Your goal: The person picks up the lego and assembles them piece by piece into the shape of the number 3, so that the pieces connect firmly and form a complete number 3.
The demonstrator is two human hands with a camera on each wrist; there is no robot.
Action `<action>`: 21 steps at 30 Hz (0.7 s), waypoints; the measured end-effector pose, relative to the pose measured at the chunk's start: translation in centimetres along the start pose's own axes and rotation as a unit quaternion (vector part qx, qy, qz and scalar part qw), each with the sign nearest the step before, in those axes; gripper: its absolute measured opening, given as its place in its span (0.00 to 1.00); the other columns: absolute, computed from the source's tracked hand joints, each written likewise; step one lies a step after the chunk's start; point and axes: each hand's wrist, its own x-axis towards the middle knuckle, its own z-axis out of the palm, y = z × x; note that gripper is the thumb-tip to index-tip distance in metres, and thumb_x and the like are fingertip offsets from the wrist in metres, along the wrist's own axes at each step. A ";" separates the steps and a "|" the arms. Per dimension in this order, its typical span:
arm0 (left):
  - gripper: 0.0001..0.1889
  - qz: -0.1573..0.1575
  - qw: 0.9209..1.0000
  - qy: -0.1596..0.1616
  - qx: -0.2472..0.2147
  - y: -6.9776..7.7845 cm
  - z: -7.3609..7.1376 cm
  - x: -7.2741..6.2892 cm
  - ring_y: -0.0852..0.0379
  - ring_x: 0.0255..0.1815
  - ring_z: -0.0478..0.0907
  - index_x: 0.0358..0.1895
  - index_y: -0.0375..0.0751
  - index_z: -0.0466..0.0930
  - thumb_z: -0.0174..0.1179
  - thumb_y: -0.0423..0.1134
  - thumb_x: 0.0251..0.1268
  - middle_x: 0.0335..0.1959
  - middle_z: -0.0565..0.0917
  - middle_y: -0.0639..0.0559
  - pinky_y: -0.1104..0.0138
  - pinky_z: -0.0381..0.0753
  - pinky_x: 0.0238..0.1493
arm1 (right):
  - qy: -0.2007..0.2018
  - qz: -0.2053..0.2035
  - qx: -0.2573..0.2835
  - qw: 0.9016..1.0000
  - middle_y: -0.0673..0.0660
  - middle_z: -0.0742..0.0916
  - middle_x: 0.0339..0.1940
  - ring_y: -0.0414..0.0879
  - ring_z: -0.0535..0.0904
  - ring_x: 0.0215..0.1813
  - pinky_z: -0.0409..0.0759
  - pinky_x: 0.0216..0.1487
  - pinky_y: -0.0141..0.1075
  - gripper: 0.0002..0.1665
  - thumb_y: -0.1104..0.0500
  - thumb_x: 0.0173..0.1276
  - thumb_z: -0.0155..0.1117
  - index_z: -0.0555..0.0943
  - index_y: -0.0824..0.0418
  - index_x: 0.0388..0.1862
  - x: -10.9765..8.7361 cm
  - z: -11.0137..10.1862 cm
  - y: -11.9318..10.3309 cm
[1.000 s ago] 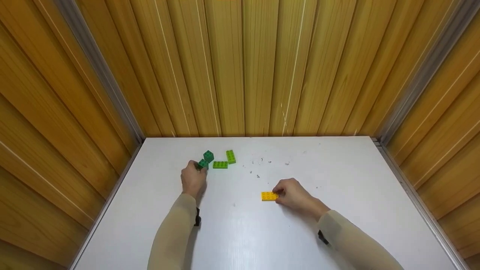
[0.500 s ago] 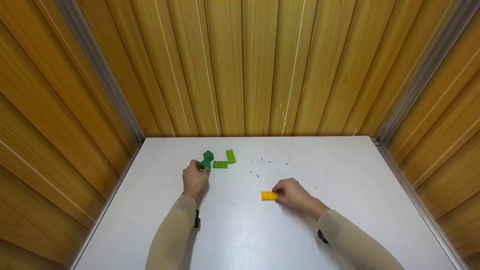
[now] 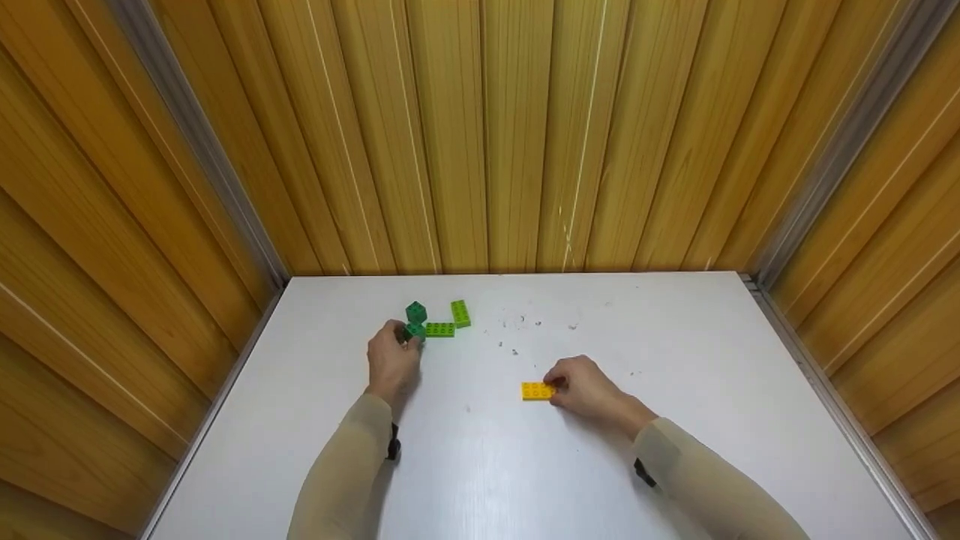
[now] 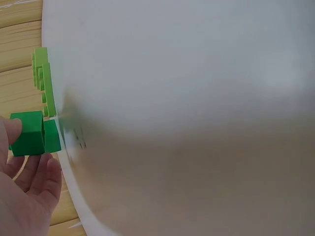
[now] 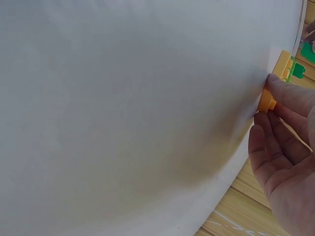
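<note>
Currently, the left hand [image 3: 391, 356] pinches a dark green block [image 3: 415, 332] between thumb and fingers, toward the far left of the white table [image 3: 480, 465]. Another dark green block [image 3: 416, 312] sits just beyond it, and two light green bricks [image 3: 440, 330] lie just to its right. Nearer, farther right, the right hand [image 3: 589, 386] has its thumb and fingers clamped on a yellow brick's [image 3: 534, 391] right end.

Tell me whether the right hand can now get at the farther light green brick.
Probably not while the right hand holds the yellow brick, though no other brick lies between it and the farther light green brick.
</note>
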 end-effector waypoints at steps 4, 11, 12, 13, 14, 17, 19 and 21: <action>0.19 0.015 1.000 0.000 -0.003 0.1 0.1 -0.3 0.44 0.67 0.87 0.68 0.39 0.81 0.67 0.39 0.81 0.62 0.88 0.42 0.49 0.87 0.73 | 0.000 -0.008 0.006 1.000 0.51 0.93 0.50 0.47 0.83 0.54 0.86 0.69 0.54 0.16 0.66 0.69 0.81 0.94 0.59 0.55 0.0 0.0 0.1; 0.18 0.019 1.000 -0.010 -0.010 0.3 0.4 -0.6 0.45 0.65 0.86 0.67 0.41 0.82 0.67 0.40 0.81 0.61 0.89 0.44 0.49 0.86 0.73 | 0.000 -0.040 0.002 0.999 0.53 0.94 0.49 0.44 0.86 0.51 0.90 0.62 0.49 0.16 0.67 0.67 0.82 0.94 0.61 0.54 0.2 0.0 0.6; 0.17 0.019 1.000 -0.012 -0.013 0.3 0.4 -0.7 0.45 0.65 0.86 0.66 0.41 0.82 0.67 0.40 0.81 0.61 0.89 0.44 0.49 0.86 0.72 | -0.001 -0.044 0.002 0.999 0.54 0.94 0.49 0.44 0.86 0.51 0.90 0.61 0.49 0.16 0.67 0.67 0.82 0.94 0.62 0.54 0.2 0.0 0.7; 0.17 0.019 1.000 -0.015 -0.016 0.4 0.5 -0.7 0.45 0.64 0.86 0.66 0.41 0.82 0.67 0.40 0.81 0.60 0.89 0.44 0.49 0.86 0.72 | -0.001 -0.046 0.002 0.999 0.54 0.94 0.49 0.44 0.86 0.51 0.90 0.61 0.49 0.16 0.67 0.67 0.82 0.94 0.62 0.54 0.2 0.0 0.7; 0.16 0.016 1.000 -0.017 -0.018 0.5 0.6 -0.8 0.46 0.64 0.86 0.65 0.42 0.82 0.67 0.40 0.81 0.60 0.89 0.45 0.50 0.86 0.72 | -0.001 -0.044 0.003 0.999 0.54 0.94 0.49 0.44 0.86 0.50 0.90 0.61 0.49 0.16 0.67 0.67 0.82 0.94 0.62 0.54 0.2 0.0 0.7; 0.15 0.011 0.999 -0.023 -0.027 0.8 0.8 -1.0 0.47 0.63 0.86 0.64 0.43 0.83 0.68 0.40 0.81 0.60 0.89 0.45 0.50 0.86 0.71 | -0.002 -0.038 0.007 0.999 0.54 0.93 0.49 0.44 0.86 0.51 0.90 0.62 0.50 0.16 0.67 0.68 0.81 0.94 0.62 0.54 0.2 0.0 0.6; 0.16 0.005 0.999 -0.027 -0.030 1.0 1.0 -1.2 0.48 0.62 0.86 0.64 0.44 0.82 0.69 0.40 0.81 0.60 0.88 0.46 0.51 0.87 0.72 | -0.002 -0.036 0.009 0.999 0.54 0.93 0.49 0.44 0.86 0.50 0.90 0.61 0.49 0.16 0.67 0.68 0.81 0.94 0.62 0.54 0.2 0.0 0.6; 0.16 0.001 0.999 -0.031 -0.035 1.2 1.2 -1.3 0.48 0.62 0.86 0.65 0.44 0.82 0.69 0.40 0.81 0.60 0.88 0.46 0.51 0.87 0.72 | -0.002 -0.033 0.010 0.999 0.53 0.93 0.49 0.44 0.86 0.50 0.90 0.61 0.48 0.16 0.67 0.68 0.81 0.94 0.61 0.55 0.1 0.0 0.6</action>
